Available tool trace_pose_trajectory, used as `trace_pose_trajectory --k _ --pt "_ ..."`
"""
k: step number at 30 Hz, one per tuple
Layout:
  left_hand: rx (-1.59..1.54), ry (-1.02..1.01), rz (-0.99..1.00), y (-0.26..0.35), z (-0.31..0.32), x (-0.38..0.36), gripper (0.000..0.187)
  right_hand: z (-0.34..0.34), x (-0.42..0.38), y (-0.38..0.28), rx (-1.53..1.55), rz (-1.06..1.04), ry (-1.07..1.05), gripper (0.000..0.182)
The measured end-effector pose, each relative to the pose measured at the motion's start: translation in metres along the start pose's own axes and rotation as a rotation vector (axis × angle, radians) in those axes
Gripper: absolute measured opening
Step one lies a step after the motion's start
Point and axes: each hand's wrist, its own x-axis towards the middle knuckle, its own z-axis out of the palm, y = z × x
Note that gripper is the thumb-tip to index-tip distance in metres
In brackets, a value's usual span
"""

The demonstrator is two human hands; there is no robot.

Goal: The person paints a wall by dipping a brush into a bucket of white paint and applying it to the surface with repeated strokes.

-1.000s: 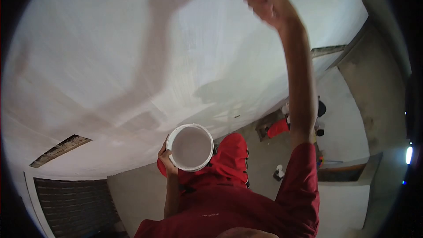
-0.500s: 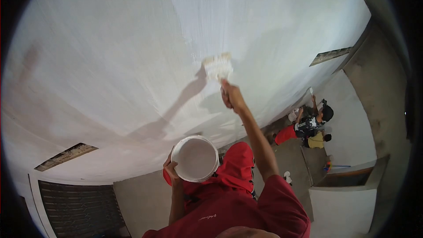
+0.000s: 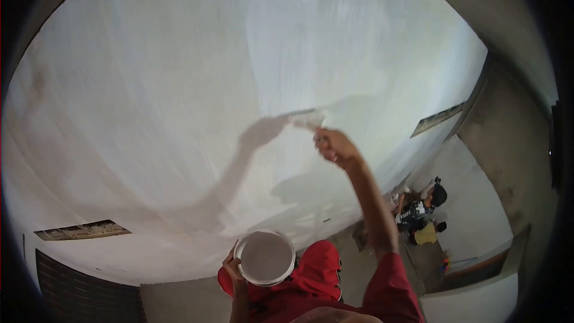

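Observation:
My right hand (image 3: 336, 146) is closed round the handle of a wide paintbrush (image 3: 308, 121), whose bristles meet the white wall (image 3: 197, 84) or lie very close to it. A wet, shiny strip of paint runs up the wall above the brush. Low in front of me, my left hand (image 3: 232, 264) grips the side of a white bucket (image 3: 293, 251) with pale paint (image 3: 266, 257) inside. The bucket's open top faces me, near my red trousers. Part of my left hand is hidden behind the bucket.
Two people (image 3: 421, 209) are by the wall at the lower right. Openings in the wall (image 3: 84, 230) sit at lower left and at right (image 3: 438, 119). A dark grille (image 3: 89, 284) fills the lower left corner. Grey floor (image 3: 185, 302) lies below.
My view has tilted upward, so the bucket and people appear lower. My right hand has brought the brush down the wall, and its bristles now look edge-on. My left hand keeps its grip.

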Motion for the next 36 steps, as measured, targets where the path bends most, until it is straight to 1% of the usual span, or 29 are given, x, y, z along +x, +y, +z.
trace_pose_trajectory --k 1,2,3,4,5,7,9,11,12,13,15,17,18,20,21,25,26,29,32,35,36 --pt "-0.012 0.007 -0.001 0.0 0.001 0.001 0.065 0.001 -0.002 -0.03 -0.037 -0.116 -0.019 0.033" --pt "-0.019 0.01 -0.004 0.001 0.001 -0.002 0.065 0.0 0.0 -0.061 -0.014 -0.176 -0.049 0.029" --pt "-0.025 0.012 -0.004 0.002 0.002 -0.002 0.065 0.015 -0.01 -0.105 0.052 -0.148 0.031 0.028" --pt "-0.029 0.014 0.001 0.003 0.004 -0.003 0.065 0.002 -0.003 -0.138 -0.053 -0.281 -0.219 0.025" --pt "-0.03 0.016 0.007 0.005 0.006 -0.004 0.065 0.003 -0.006 -0.177 -0.116 -0.263 -0.352 0.021" --pt "-0.017 0.028 0.034 0.013 0.014 -0.006 0.065 0.029 -0.032 -0.232 -0.221 -0.329 -0.217 0.02" --pt "-0.019 0.034 0.049 0.017 0.019 -0.008 0.066 0.047 -0.049 -0.265 -0.202 -0.406 -0.183 0.021" --pt "-0.091 -0.01 0.038 0.013 0.014 -0.004 0.066 0.037 -0.061 -0.271 -0.31 -0.403 -0.291 0.022" --pt "-0.022 0.001 0.165 0.02 0.017 -0.008 0.066 0.034 -0.065 -0.274 -0.359 -0.405 -0.352 0.022" --pt "0.041 0.015 0.297 0.031 0.029 -0.012 0.066 0.036 -0.072 -0.266 -0.388 -0.429 -0.227 0.023" --pt "-0.03 0.037 0.296 0.03 0.037 -0.011 0.066 0.037 -0.088 -0.239 -0.455 -0.474 0.025 0.024" --pt "-0.277 0.028 0.03 0.014 0.019 -0.003 0.066 0.022 -0.09 -0.237 -0.587 -0.515 0.104 0.028" --pt "-0.25 0.064 0.021 0.012 0.019 -0.001 0.066 0.021 -0.092 -0.238 -0.647 -0.535 0.145 0.03" --pt "-0.187 0.138 -0.003 0.007 0.016 -0.004 0.067 0.023 -0.091 -0.24 -0.701 -0.727 0.29 0.029" --pt "-0.19 0.114 0.01 0.003 0.012 -0.002 0.067 0.025 -0.09 -0.242 -0.725 -0.823 0.364 0.03" --pt "-0.232 0.053 0.036 0.0 0.007 0.0 0.067 0.026 -0.076 -0.268 -1.11 -1.072 0.525 0.033" --pt "-0.248 0.047 0.036 0.002 0.008 -0.001 0.066 0.024 -0.072 -0.276 -1.255 -1.12 0.564 0.037" --pt "-0.142 0.06 0.031 -0.005 0.0 0.002 0.066 0.046 -0.066 -0.272 -1.068 -1.188 0.621 0.043" --pt "-0.197 0.087 -0.016 -0.017 -0.004 0.002 0.066 0.052 -0.064 -0.285 -1.138 -1.058 0.564 0.051" --pt "-0.112 0.073 0.024 -0.02 -0.007 0.003 0.066 0.065 -0.047 -0.278 -0.992 -1.181 0.67 0.053" --pt "-0.12 0.069 0.017 -0.017 -0.005 0.001 0.065 0.066 -0.04 -0.276 -0.987 -1.254 0.681 0.047"
